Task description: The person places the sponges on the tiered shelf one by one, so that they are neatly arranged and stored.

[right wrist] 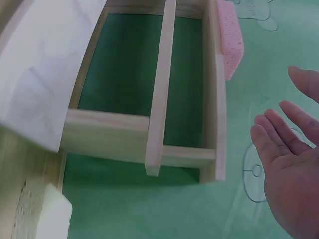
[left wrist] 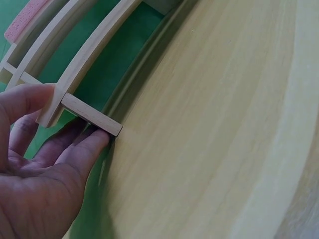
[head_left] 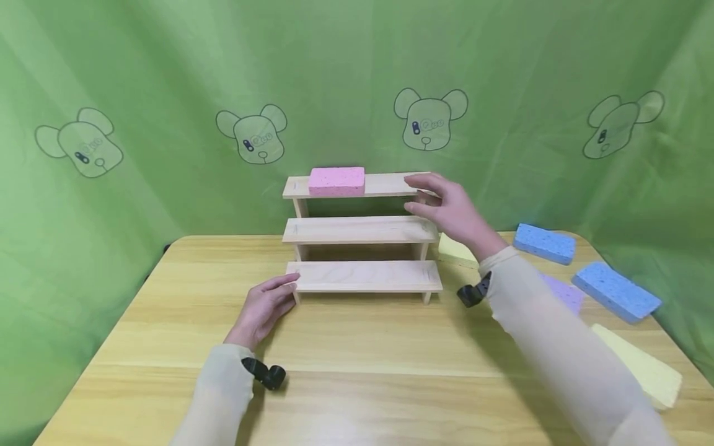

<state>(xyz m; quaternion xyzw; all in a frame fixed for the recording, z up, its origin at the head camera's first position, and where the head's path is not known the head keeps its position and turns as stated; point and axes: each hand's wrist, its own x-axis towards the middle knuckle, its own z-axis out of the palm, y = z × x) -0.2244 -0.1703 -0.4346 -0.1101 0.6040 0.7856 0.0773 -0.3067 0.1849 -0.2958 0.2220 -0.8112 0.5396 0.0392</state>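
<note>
A three-tier wooden shelf (head_left: pixel 357 277) stands on the table, its steps rising toward the back. On the left part of its top tier lies a pink sponge (head_left: pixel 337 181). My left hand (head_left: pixel 269 308) holds the left end of the lowest tier; in the left wrist view its fingers lie against the front leg (left wrist: pixel 92 114). Beside the right end of the top tier is my right hand (head_left: pixel 449 207), fingers loosely bent. The right wrist view shows this hand (right wrist: pixel 294 159) apart from the shelf with nothing in it.
Right of the shelf lie two blue sponges (head_left: pixel 616 292), a purple sponge (head_left: pixel 563 293) partly behind the right sleeve, and two pale yellow sponges (head_left: pixel 641 367). A green curtain (head_left: pixel 346 74) with printed bear heads hangs behind the wooden table (head_left: pixel 357 378).
</note>
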